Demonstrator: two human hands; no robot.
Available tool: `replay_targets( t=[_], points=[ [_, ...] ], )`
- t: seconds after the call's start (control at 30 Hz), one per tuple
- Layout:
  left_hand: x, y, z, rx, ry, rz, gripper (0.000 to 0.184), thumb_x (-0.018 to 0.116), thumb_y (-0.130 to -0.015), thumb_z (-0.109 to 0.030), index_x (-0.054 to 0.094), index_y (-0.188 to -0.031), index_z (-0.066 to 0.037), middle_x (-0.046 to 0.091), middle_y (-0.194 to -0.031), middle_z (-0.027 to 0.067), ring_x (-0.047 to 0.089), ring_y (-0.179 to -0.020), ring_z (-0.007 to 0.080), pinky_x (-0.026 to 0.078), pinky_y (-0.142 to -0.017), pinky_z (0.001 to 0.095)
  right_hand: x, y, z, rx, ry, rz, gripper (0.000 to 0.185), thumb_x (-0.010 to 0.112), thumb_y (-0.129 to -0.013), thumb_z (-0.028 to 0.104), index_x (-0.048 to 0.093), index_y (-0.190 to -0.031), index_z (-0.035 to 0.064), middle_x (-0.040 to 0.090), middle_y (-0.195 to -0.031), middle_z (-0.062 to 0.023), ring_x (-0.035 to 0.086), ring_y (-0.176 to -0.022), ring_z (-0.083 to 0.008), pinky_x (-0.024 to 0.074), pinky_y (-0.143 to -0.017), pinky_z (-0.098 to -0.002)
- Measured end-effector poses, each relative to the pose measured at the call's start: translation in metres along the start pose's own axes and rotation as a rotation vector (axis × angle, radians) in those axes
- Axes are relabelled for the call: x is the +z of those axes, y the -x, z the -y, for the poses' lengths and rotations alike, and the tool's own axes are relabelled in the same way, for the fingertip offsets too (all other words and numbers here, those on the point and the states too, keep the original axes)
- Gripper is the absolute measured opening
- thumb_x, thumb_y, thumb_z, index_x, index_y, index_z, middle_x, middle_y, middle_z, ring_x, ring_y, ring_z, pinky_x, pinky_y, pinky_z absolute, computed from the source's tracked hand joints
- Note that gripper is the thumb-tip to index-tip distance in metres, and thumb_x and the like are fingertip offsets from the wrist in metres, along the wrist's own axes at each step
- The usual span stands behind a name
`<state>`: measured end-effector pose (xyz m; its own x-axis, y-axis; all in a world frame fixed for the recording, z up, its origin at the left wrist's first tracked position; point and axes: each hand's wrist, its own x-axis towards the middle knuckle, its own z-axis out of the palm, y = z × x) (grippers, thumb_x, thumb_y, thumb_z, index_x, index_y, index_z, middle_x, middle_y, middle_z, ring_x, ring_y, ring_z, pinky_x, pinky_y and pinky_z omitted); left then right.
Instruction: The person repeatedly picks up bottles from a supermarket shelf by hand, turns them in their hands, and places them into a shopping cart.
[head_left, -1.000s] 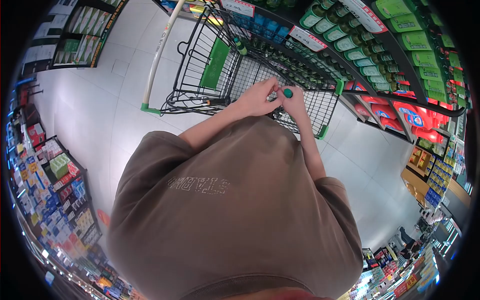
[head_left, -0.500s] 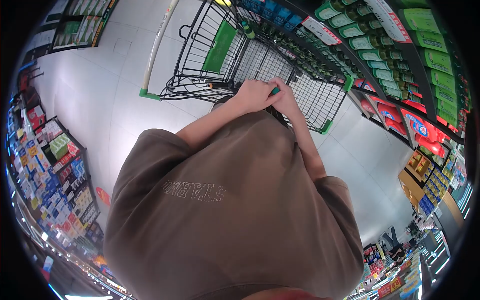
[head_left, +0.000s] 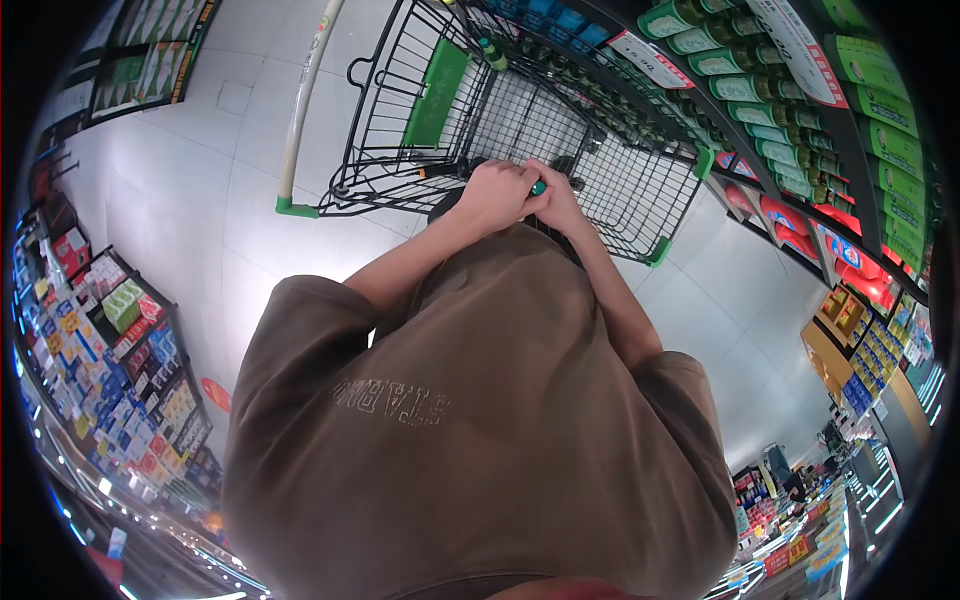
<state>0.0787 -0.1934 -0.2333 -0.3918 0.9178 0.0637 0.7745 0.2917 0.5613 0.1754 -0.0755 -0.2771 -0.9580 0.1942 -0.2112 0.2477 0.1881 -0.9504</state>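
Green and rounded, a small cap-like piece (head_left: 538,188) is held between two bare hands, brought together in front of the body at the near edge of a black wire shopping cart with green corners (head_left: 640,190). The right hand (head_left: 558,203) is closed around the piece, and whatever lies below it is hidden by the fingers. The left hand (head_left: 496,193) is curled and pressed against the right; whether it also grips cannot be told. At the cart's far side a slim green bottle (head_left: 492,54) is seen, near a flat green plastic panel (head_left: 437,92). To the right, rows of green glass bottles with pale labels (head_left: 745,88) are shelved, with red containers (head_left: 868,272) beyond. Below the hands, the view is filled by a brown short-sleeved shirt (head_left: 490,440).
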Motion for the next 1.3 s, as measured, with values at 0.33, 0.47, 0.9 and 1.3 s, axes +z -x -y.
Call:
replay_targets(
  t=[0.33,0.47,0.9,1.3],
  points=[
    [-0.011,-0.004,0.008,-0.030,0.049,-0.056,0.029,0.058,-0.082,-0.032,0.057,-0.077,-0.003,0.059,-0.061,0.0113,0.059,-0.060,0.0273,0.048,-0.057,0.0368,0.002,-0.011,-0.032,-0.146,0.044,-0.070,0.029,0.065,-0.070,0.002,0.056,-0.098,0.0011,0.055,-0.096,-0.0135,0.054,-0.093,-0.0321,0.0436,-0.081,-0.0342],
    [-0.012,-0.009,0.013,-0.253,0.080,0.122,0.033,0.058,-0.082,-0.034,0.056,-0.075,-0.002,0.059,-0.060,0.0156,0.060,-0.058,0.0314,0.049,-0.054,0.0407,0.004,-0.019,-0.051,-0.076,0.104,0.056,0.026,0.064,-0.073,0.004,0.053,-0.097,0.0022,0.051,-0.093,-0.0112,0.052,-0.089,-0.0318,0.0435,-0.079,-0.0375],
    [0.054,-0.010,0.077,-0.051,-0.122,0.735,0.036,0.043,-0.093,-0.033,0.060,-0.094,-0.001,0.059,-0.078,0.0204,0.061,-0.071,0.0342,0.049,-0.061,0.0437,0.028,-0.019,-0.104,0.032,0.098,0.087,0.040,0.066,-0.075,0.013,0.050,-0.111,0.0061,0.046,-0.114,-0.0127,0.044,-0.111,-0.0326,0.0382,-0.094,-0.0402],
    [0.111,-0.089,0.189,-0.467,-0.279,0.665,0.050,0.035,-0.093,-0.040,0.060,-0.090,0.003,0.064,-0.085,0.0223,0.063,-0.084,0.0365,0.051,-0.075,0.0431,0.017,0.086,-0.177,0.679,0.207,0.056,0.030,0.059,-0.080,0.024,0.058,-0.101,0.0032,0.063,-0.097,-0.0185,0.059,-0.096,-0.0329,0.0468,-0.083,-0.0407]
  ],
)
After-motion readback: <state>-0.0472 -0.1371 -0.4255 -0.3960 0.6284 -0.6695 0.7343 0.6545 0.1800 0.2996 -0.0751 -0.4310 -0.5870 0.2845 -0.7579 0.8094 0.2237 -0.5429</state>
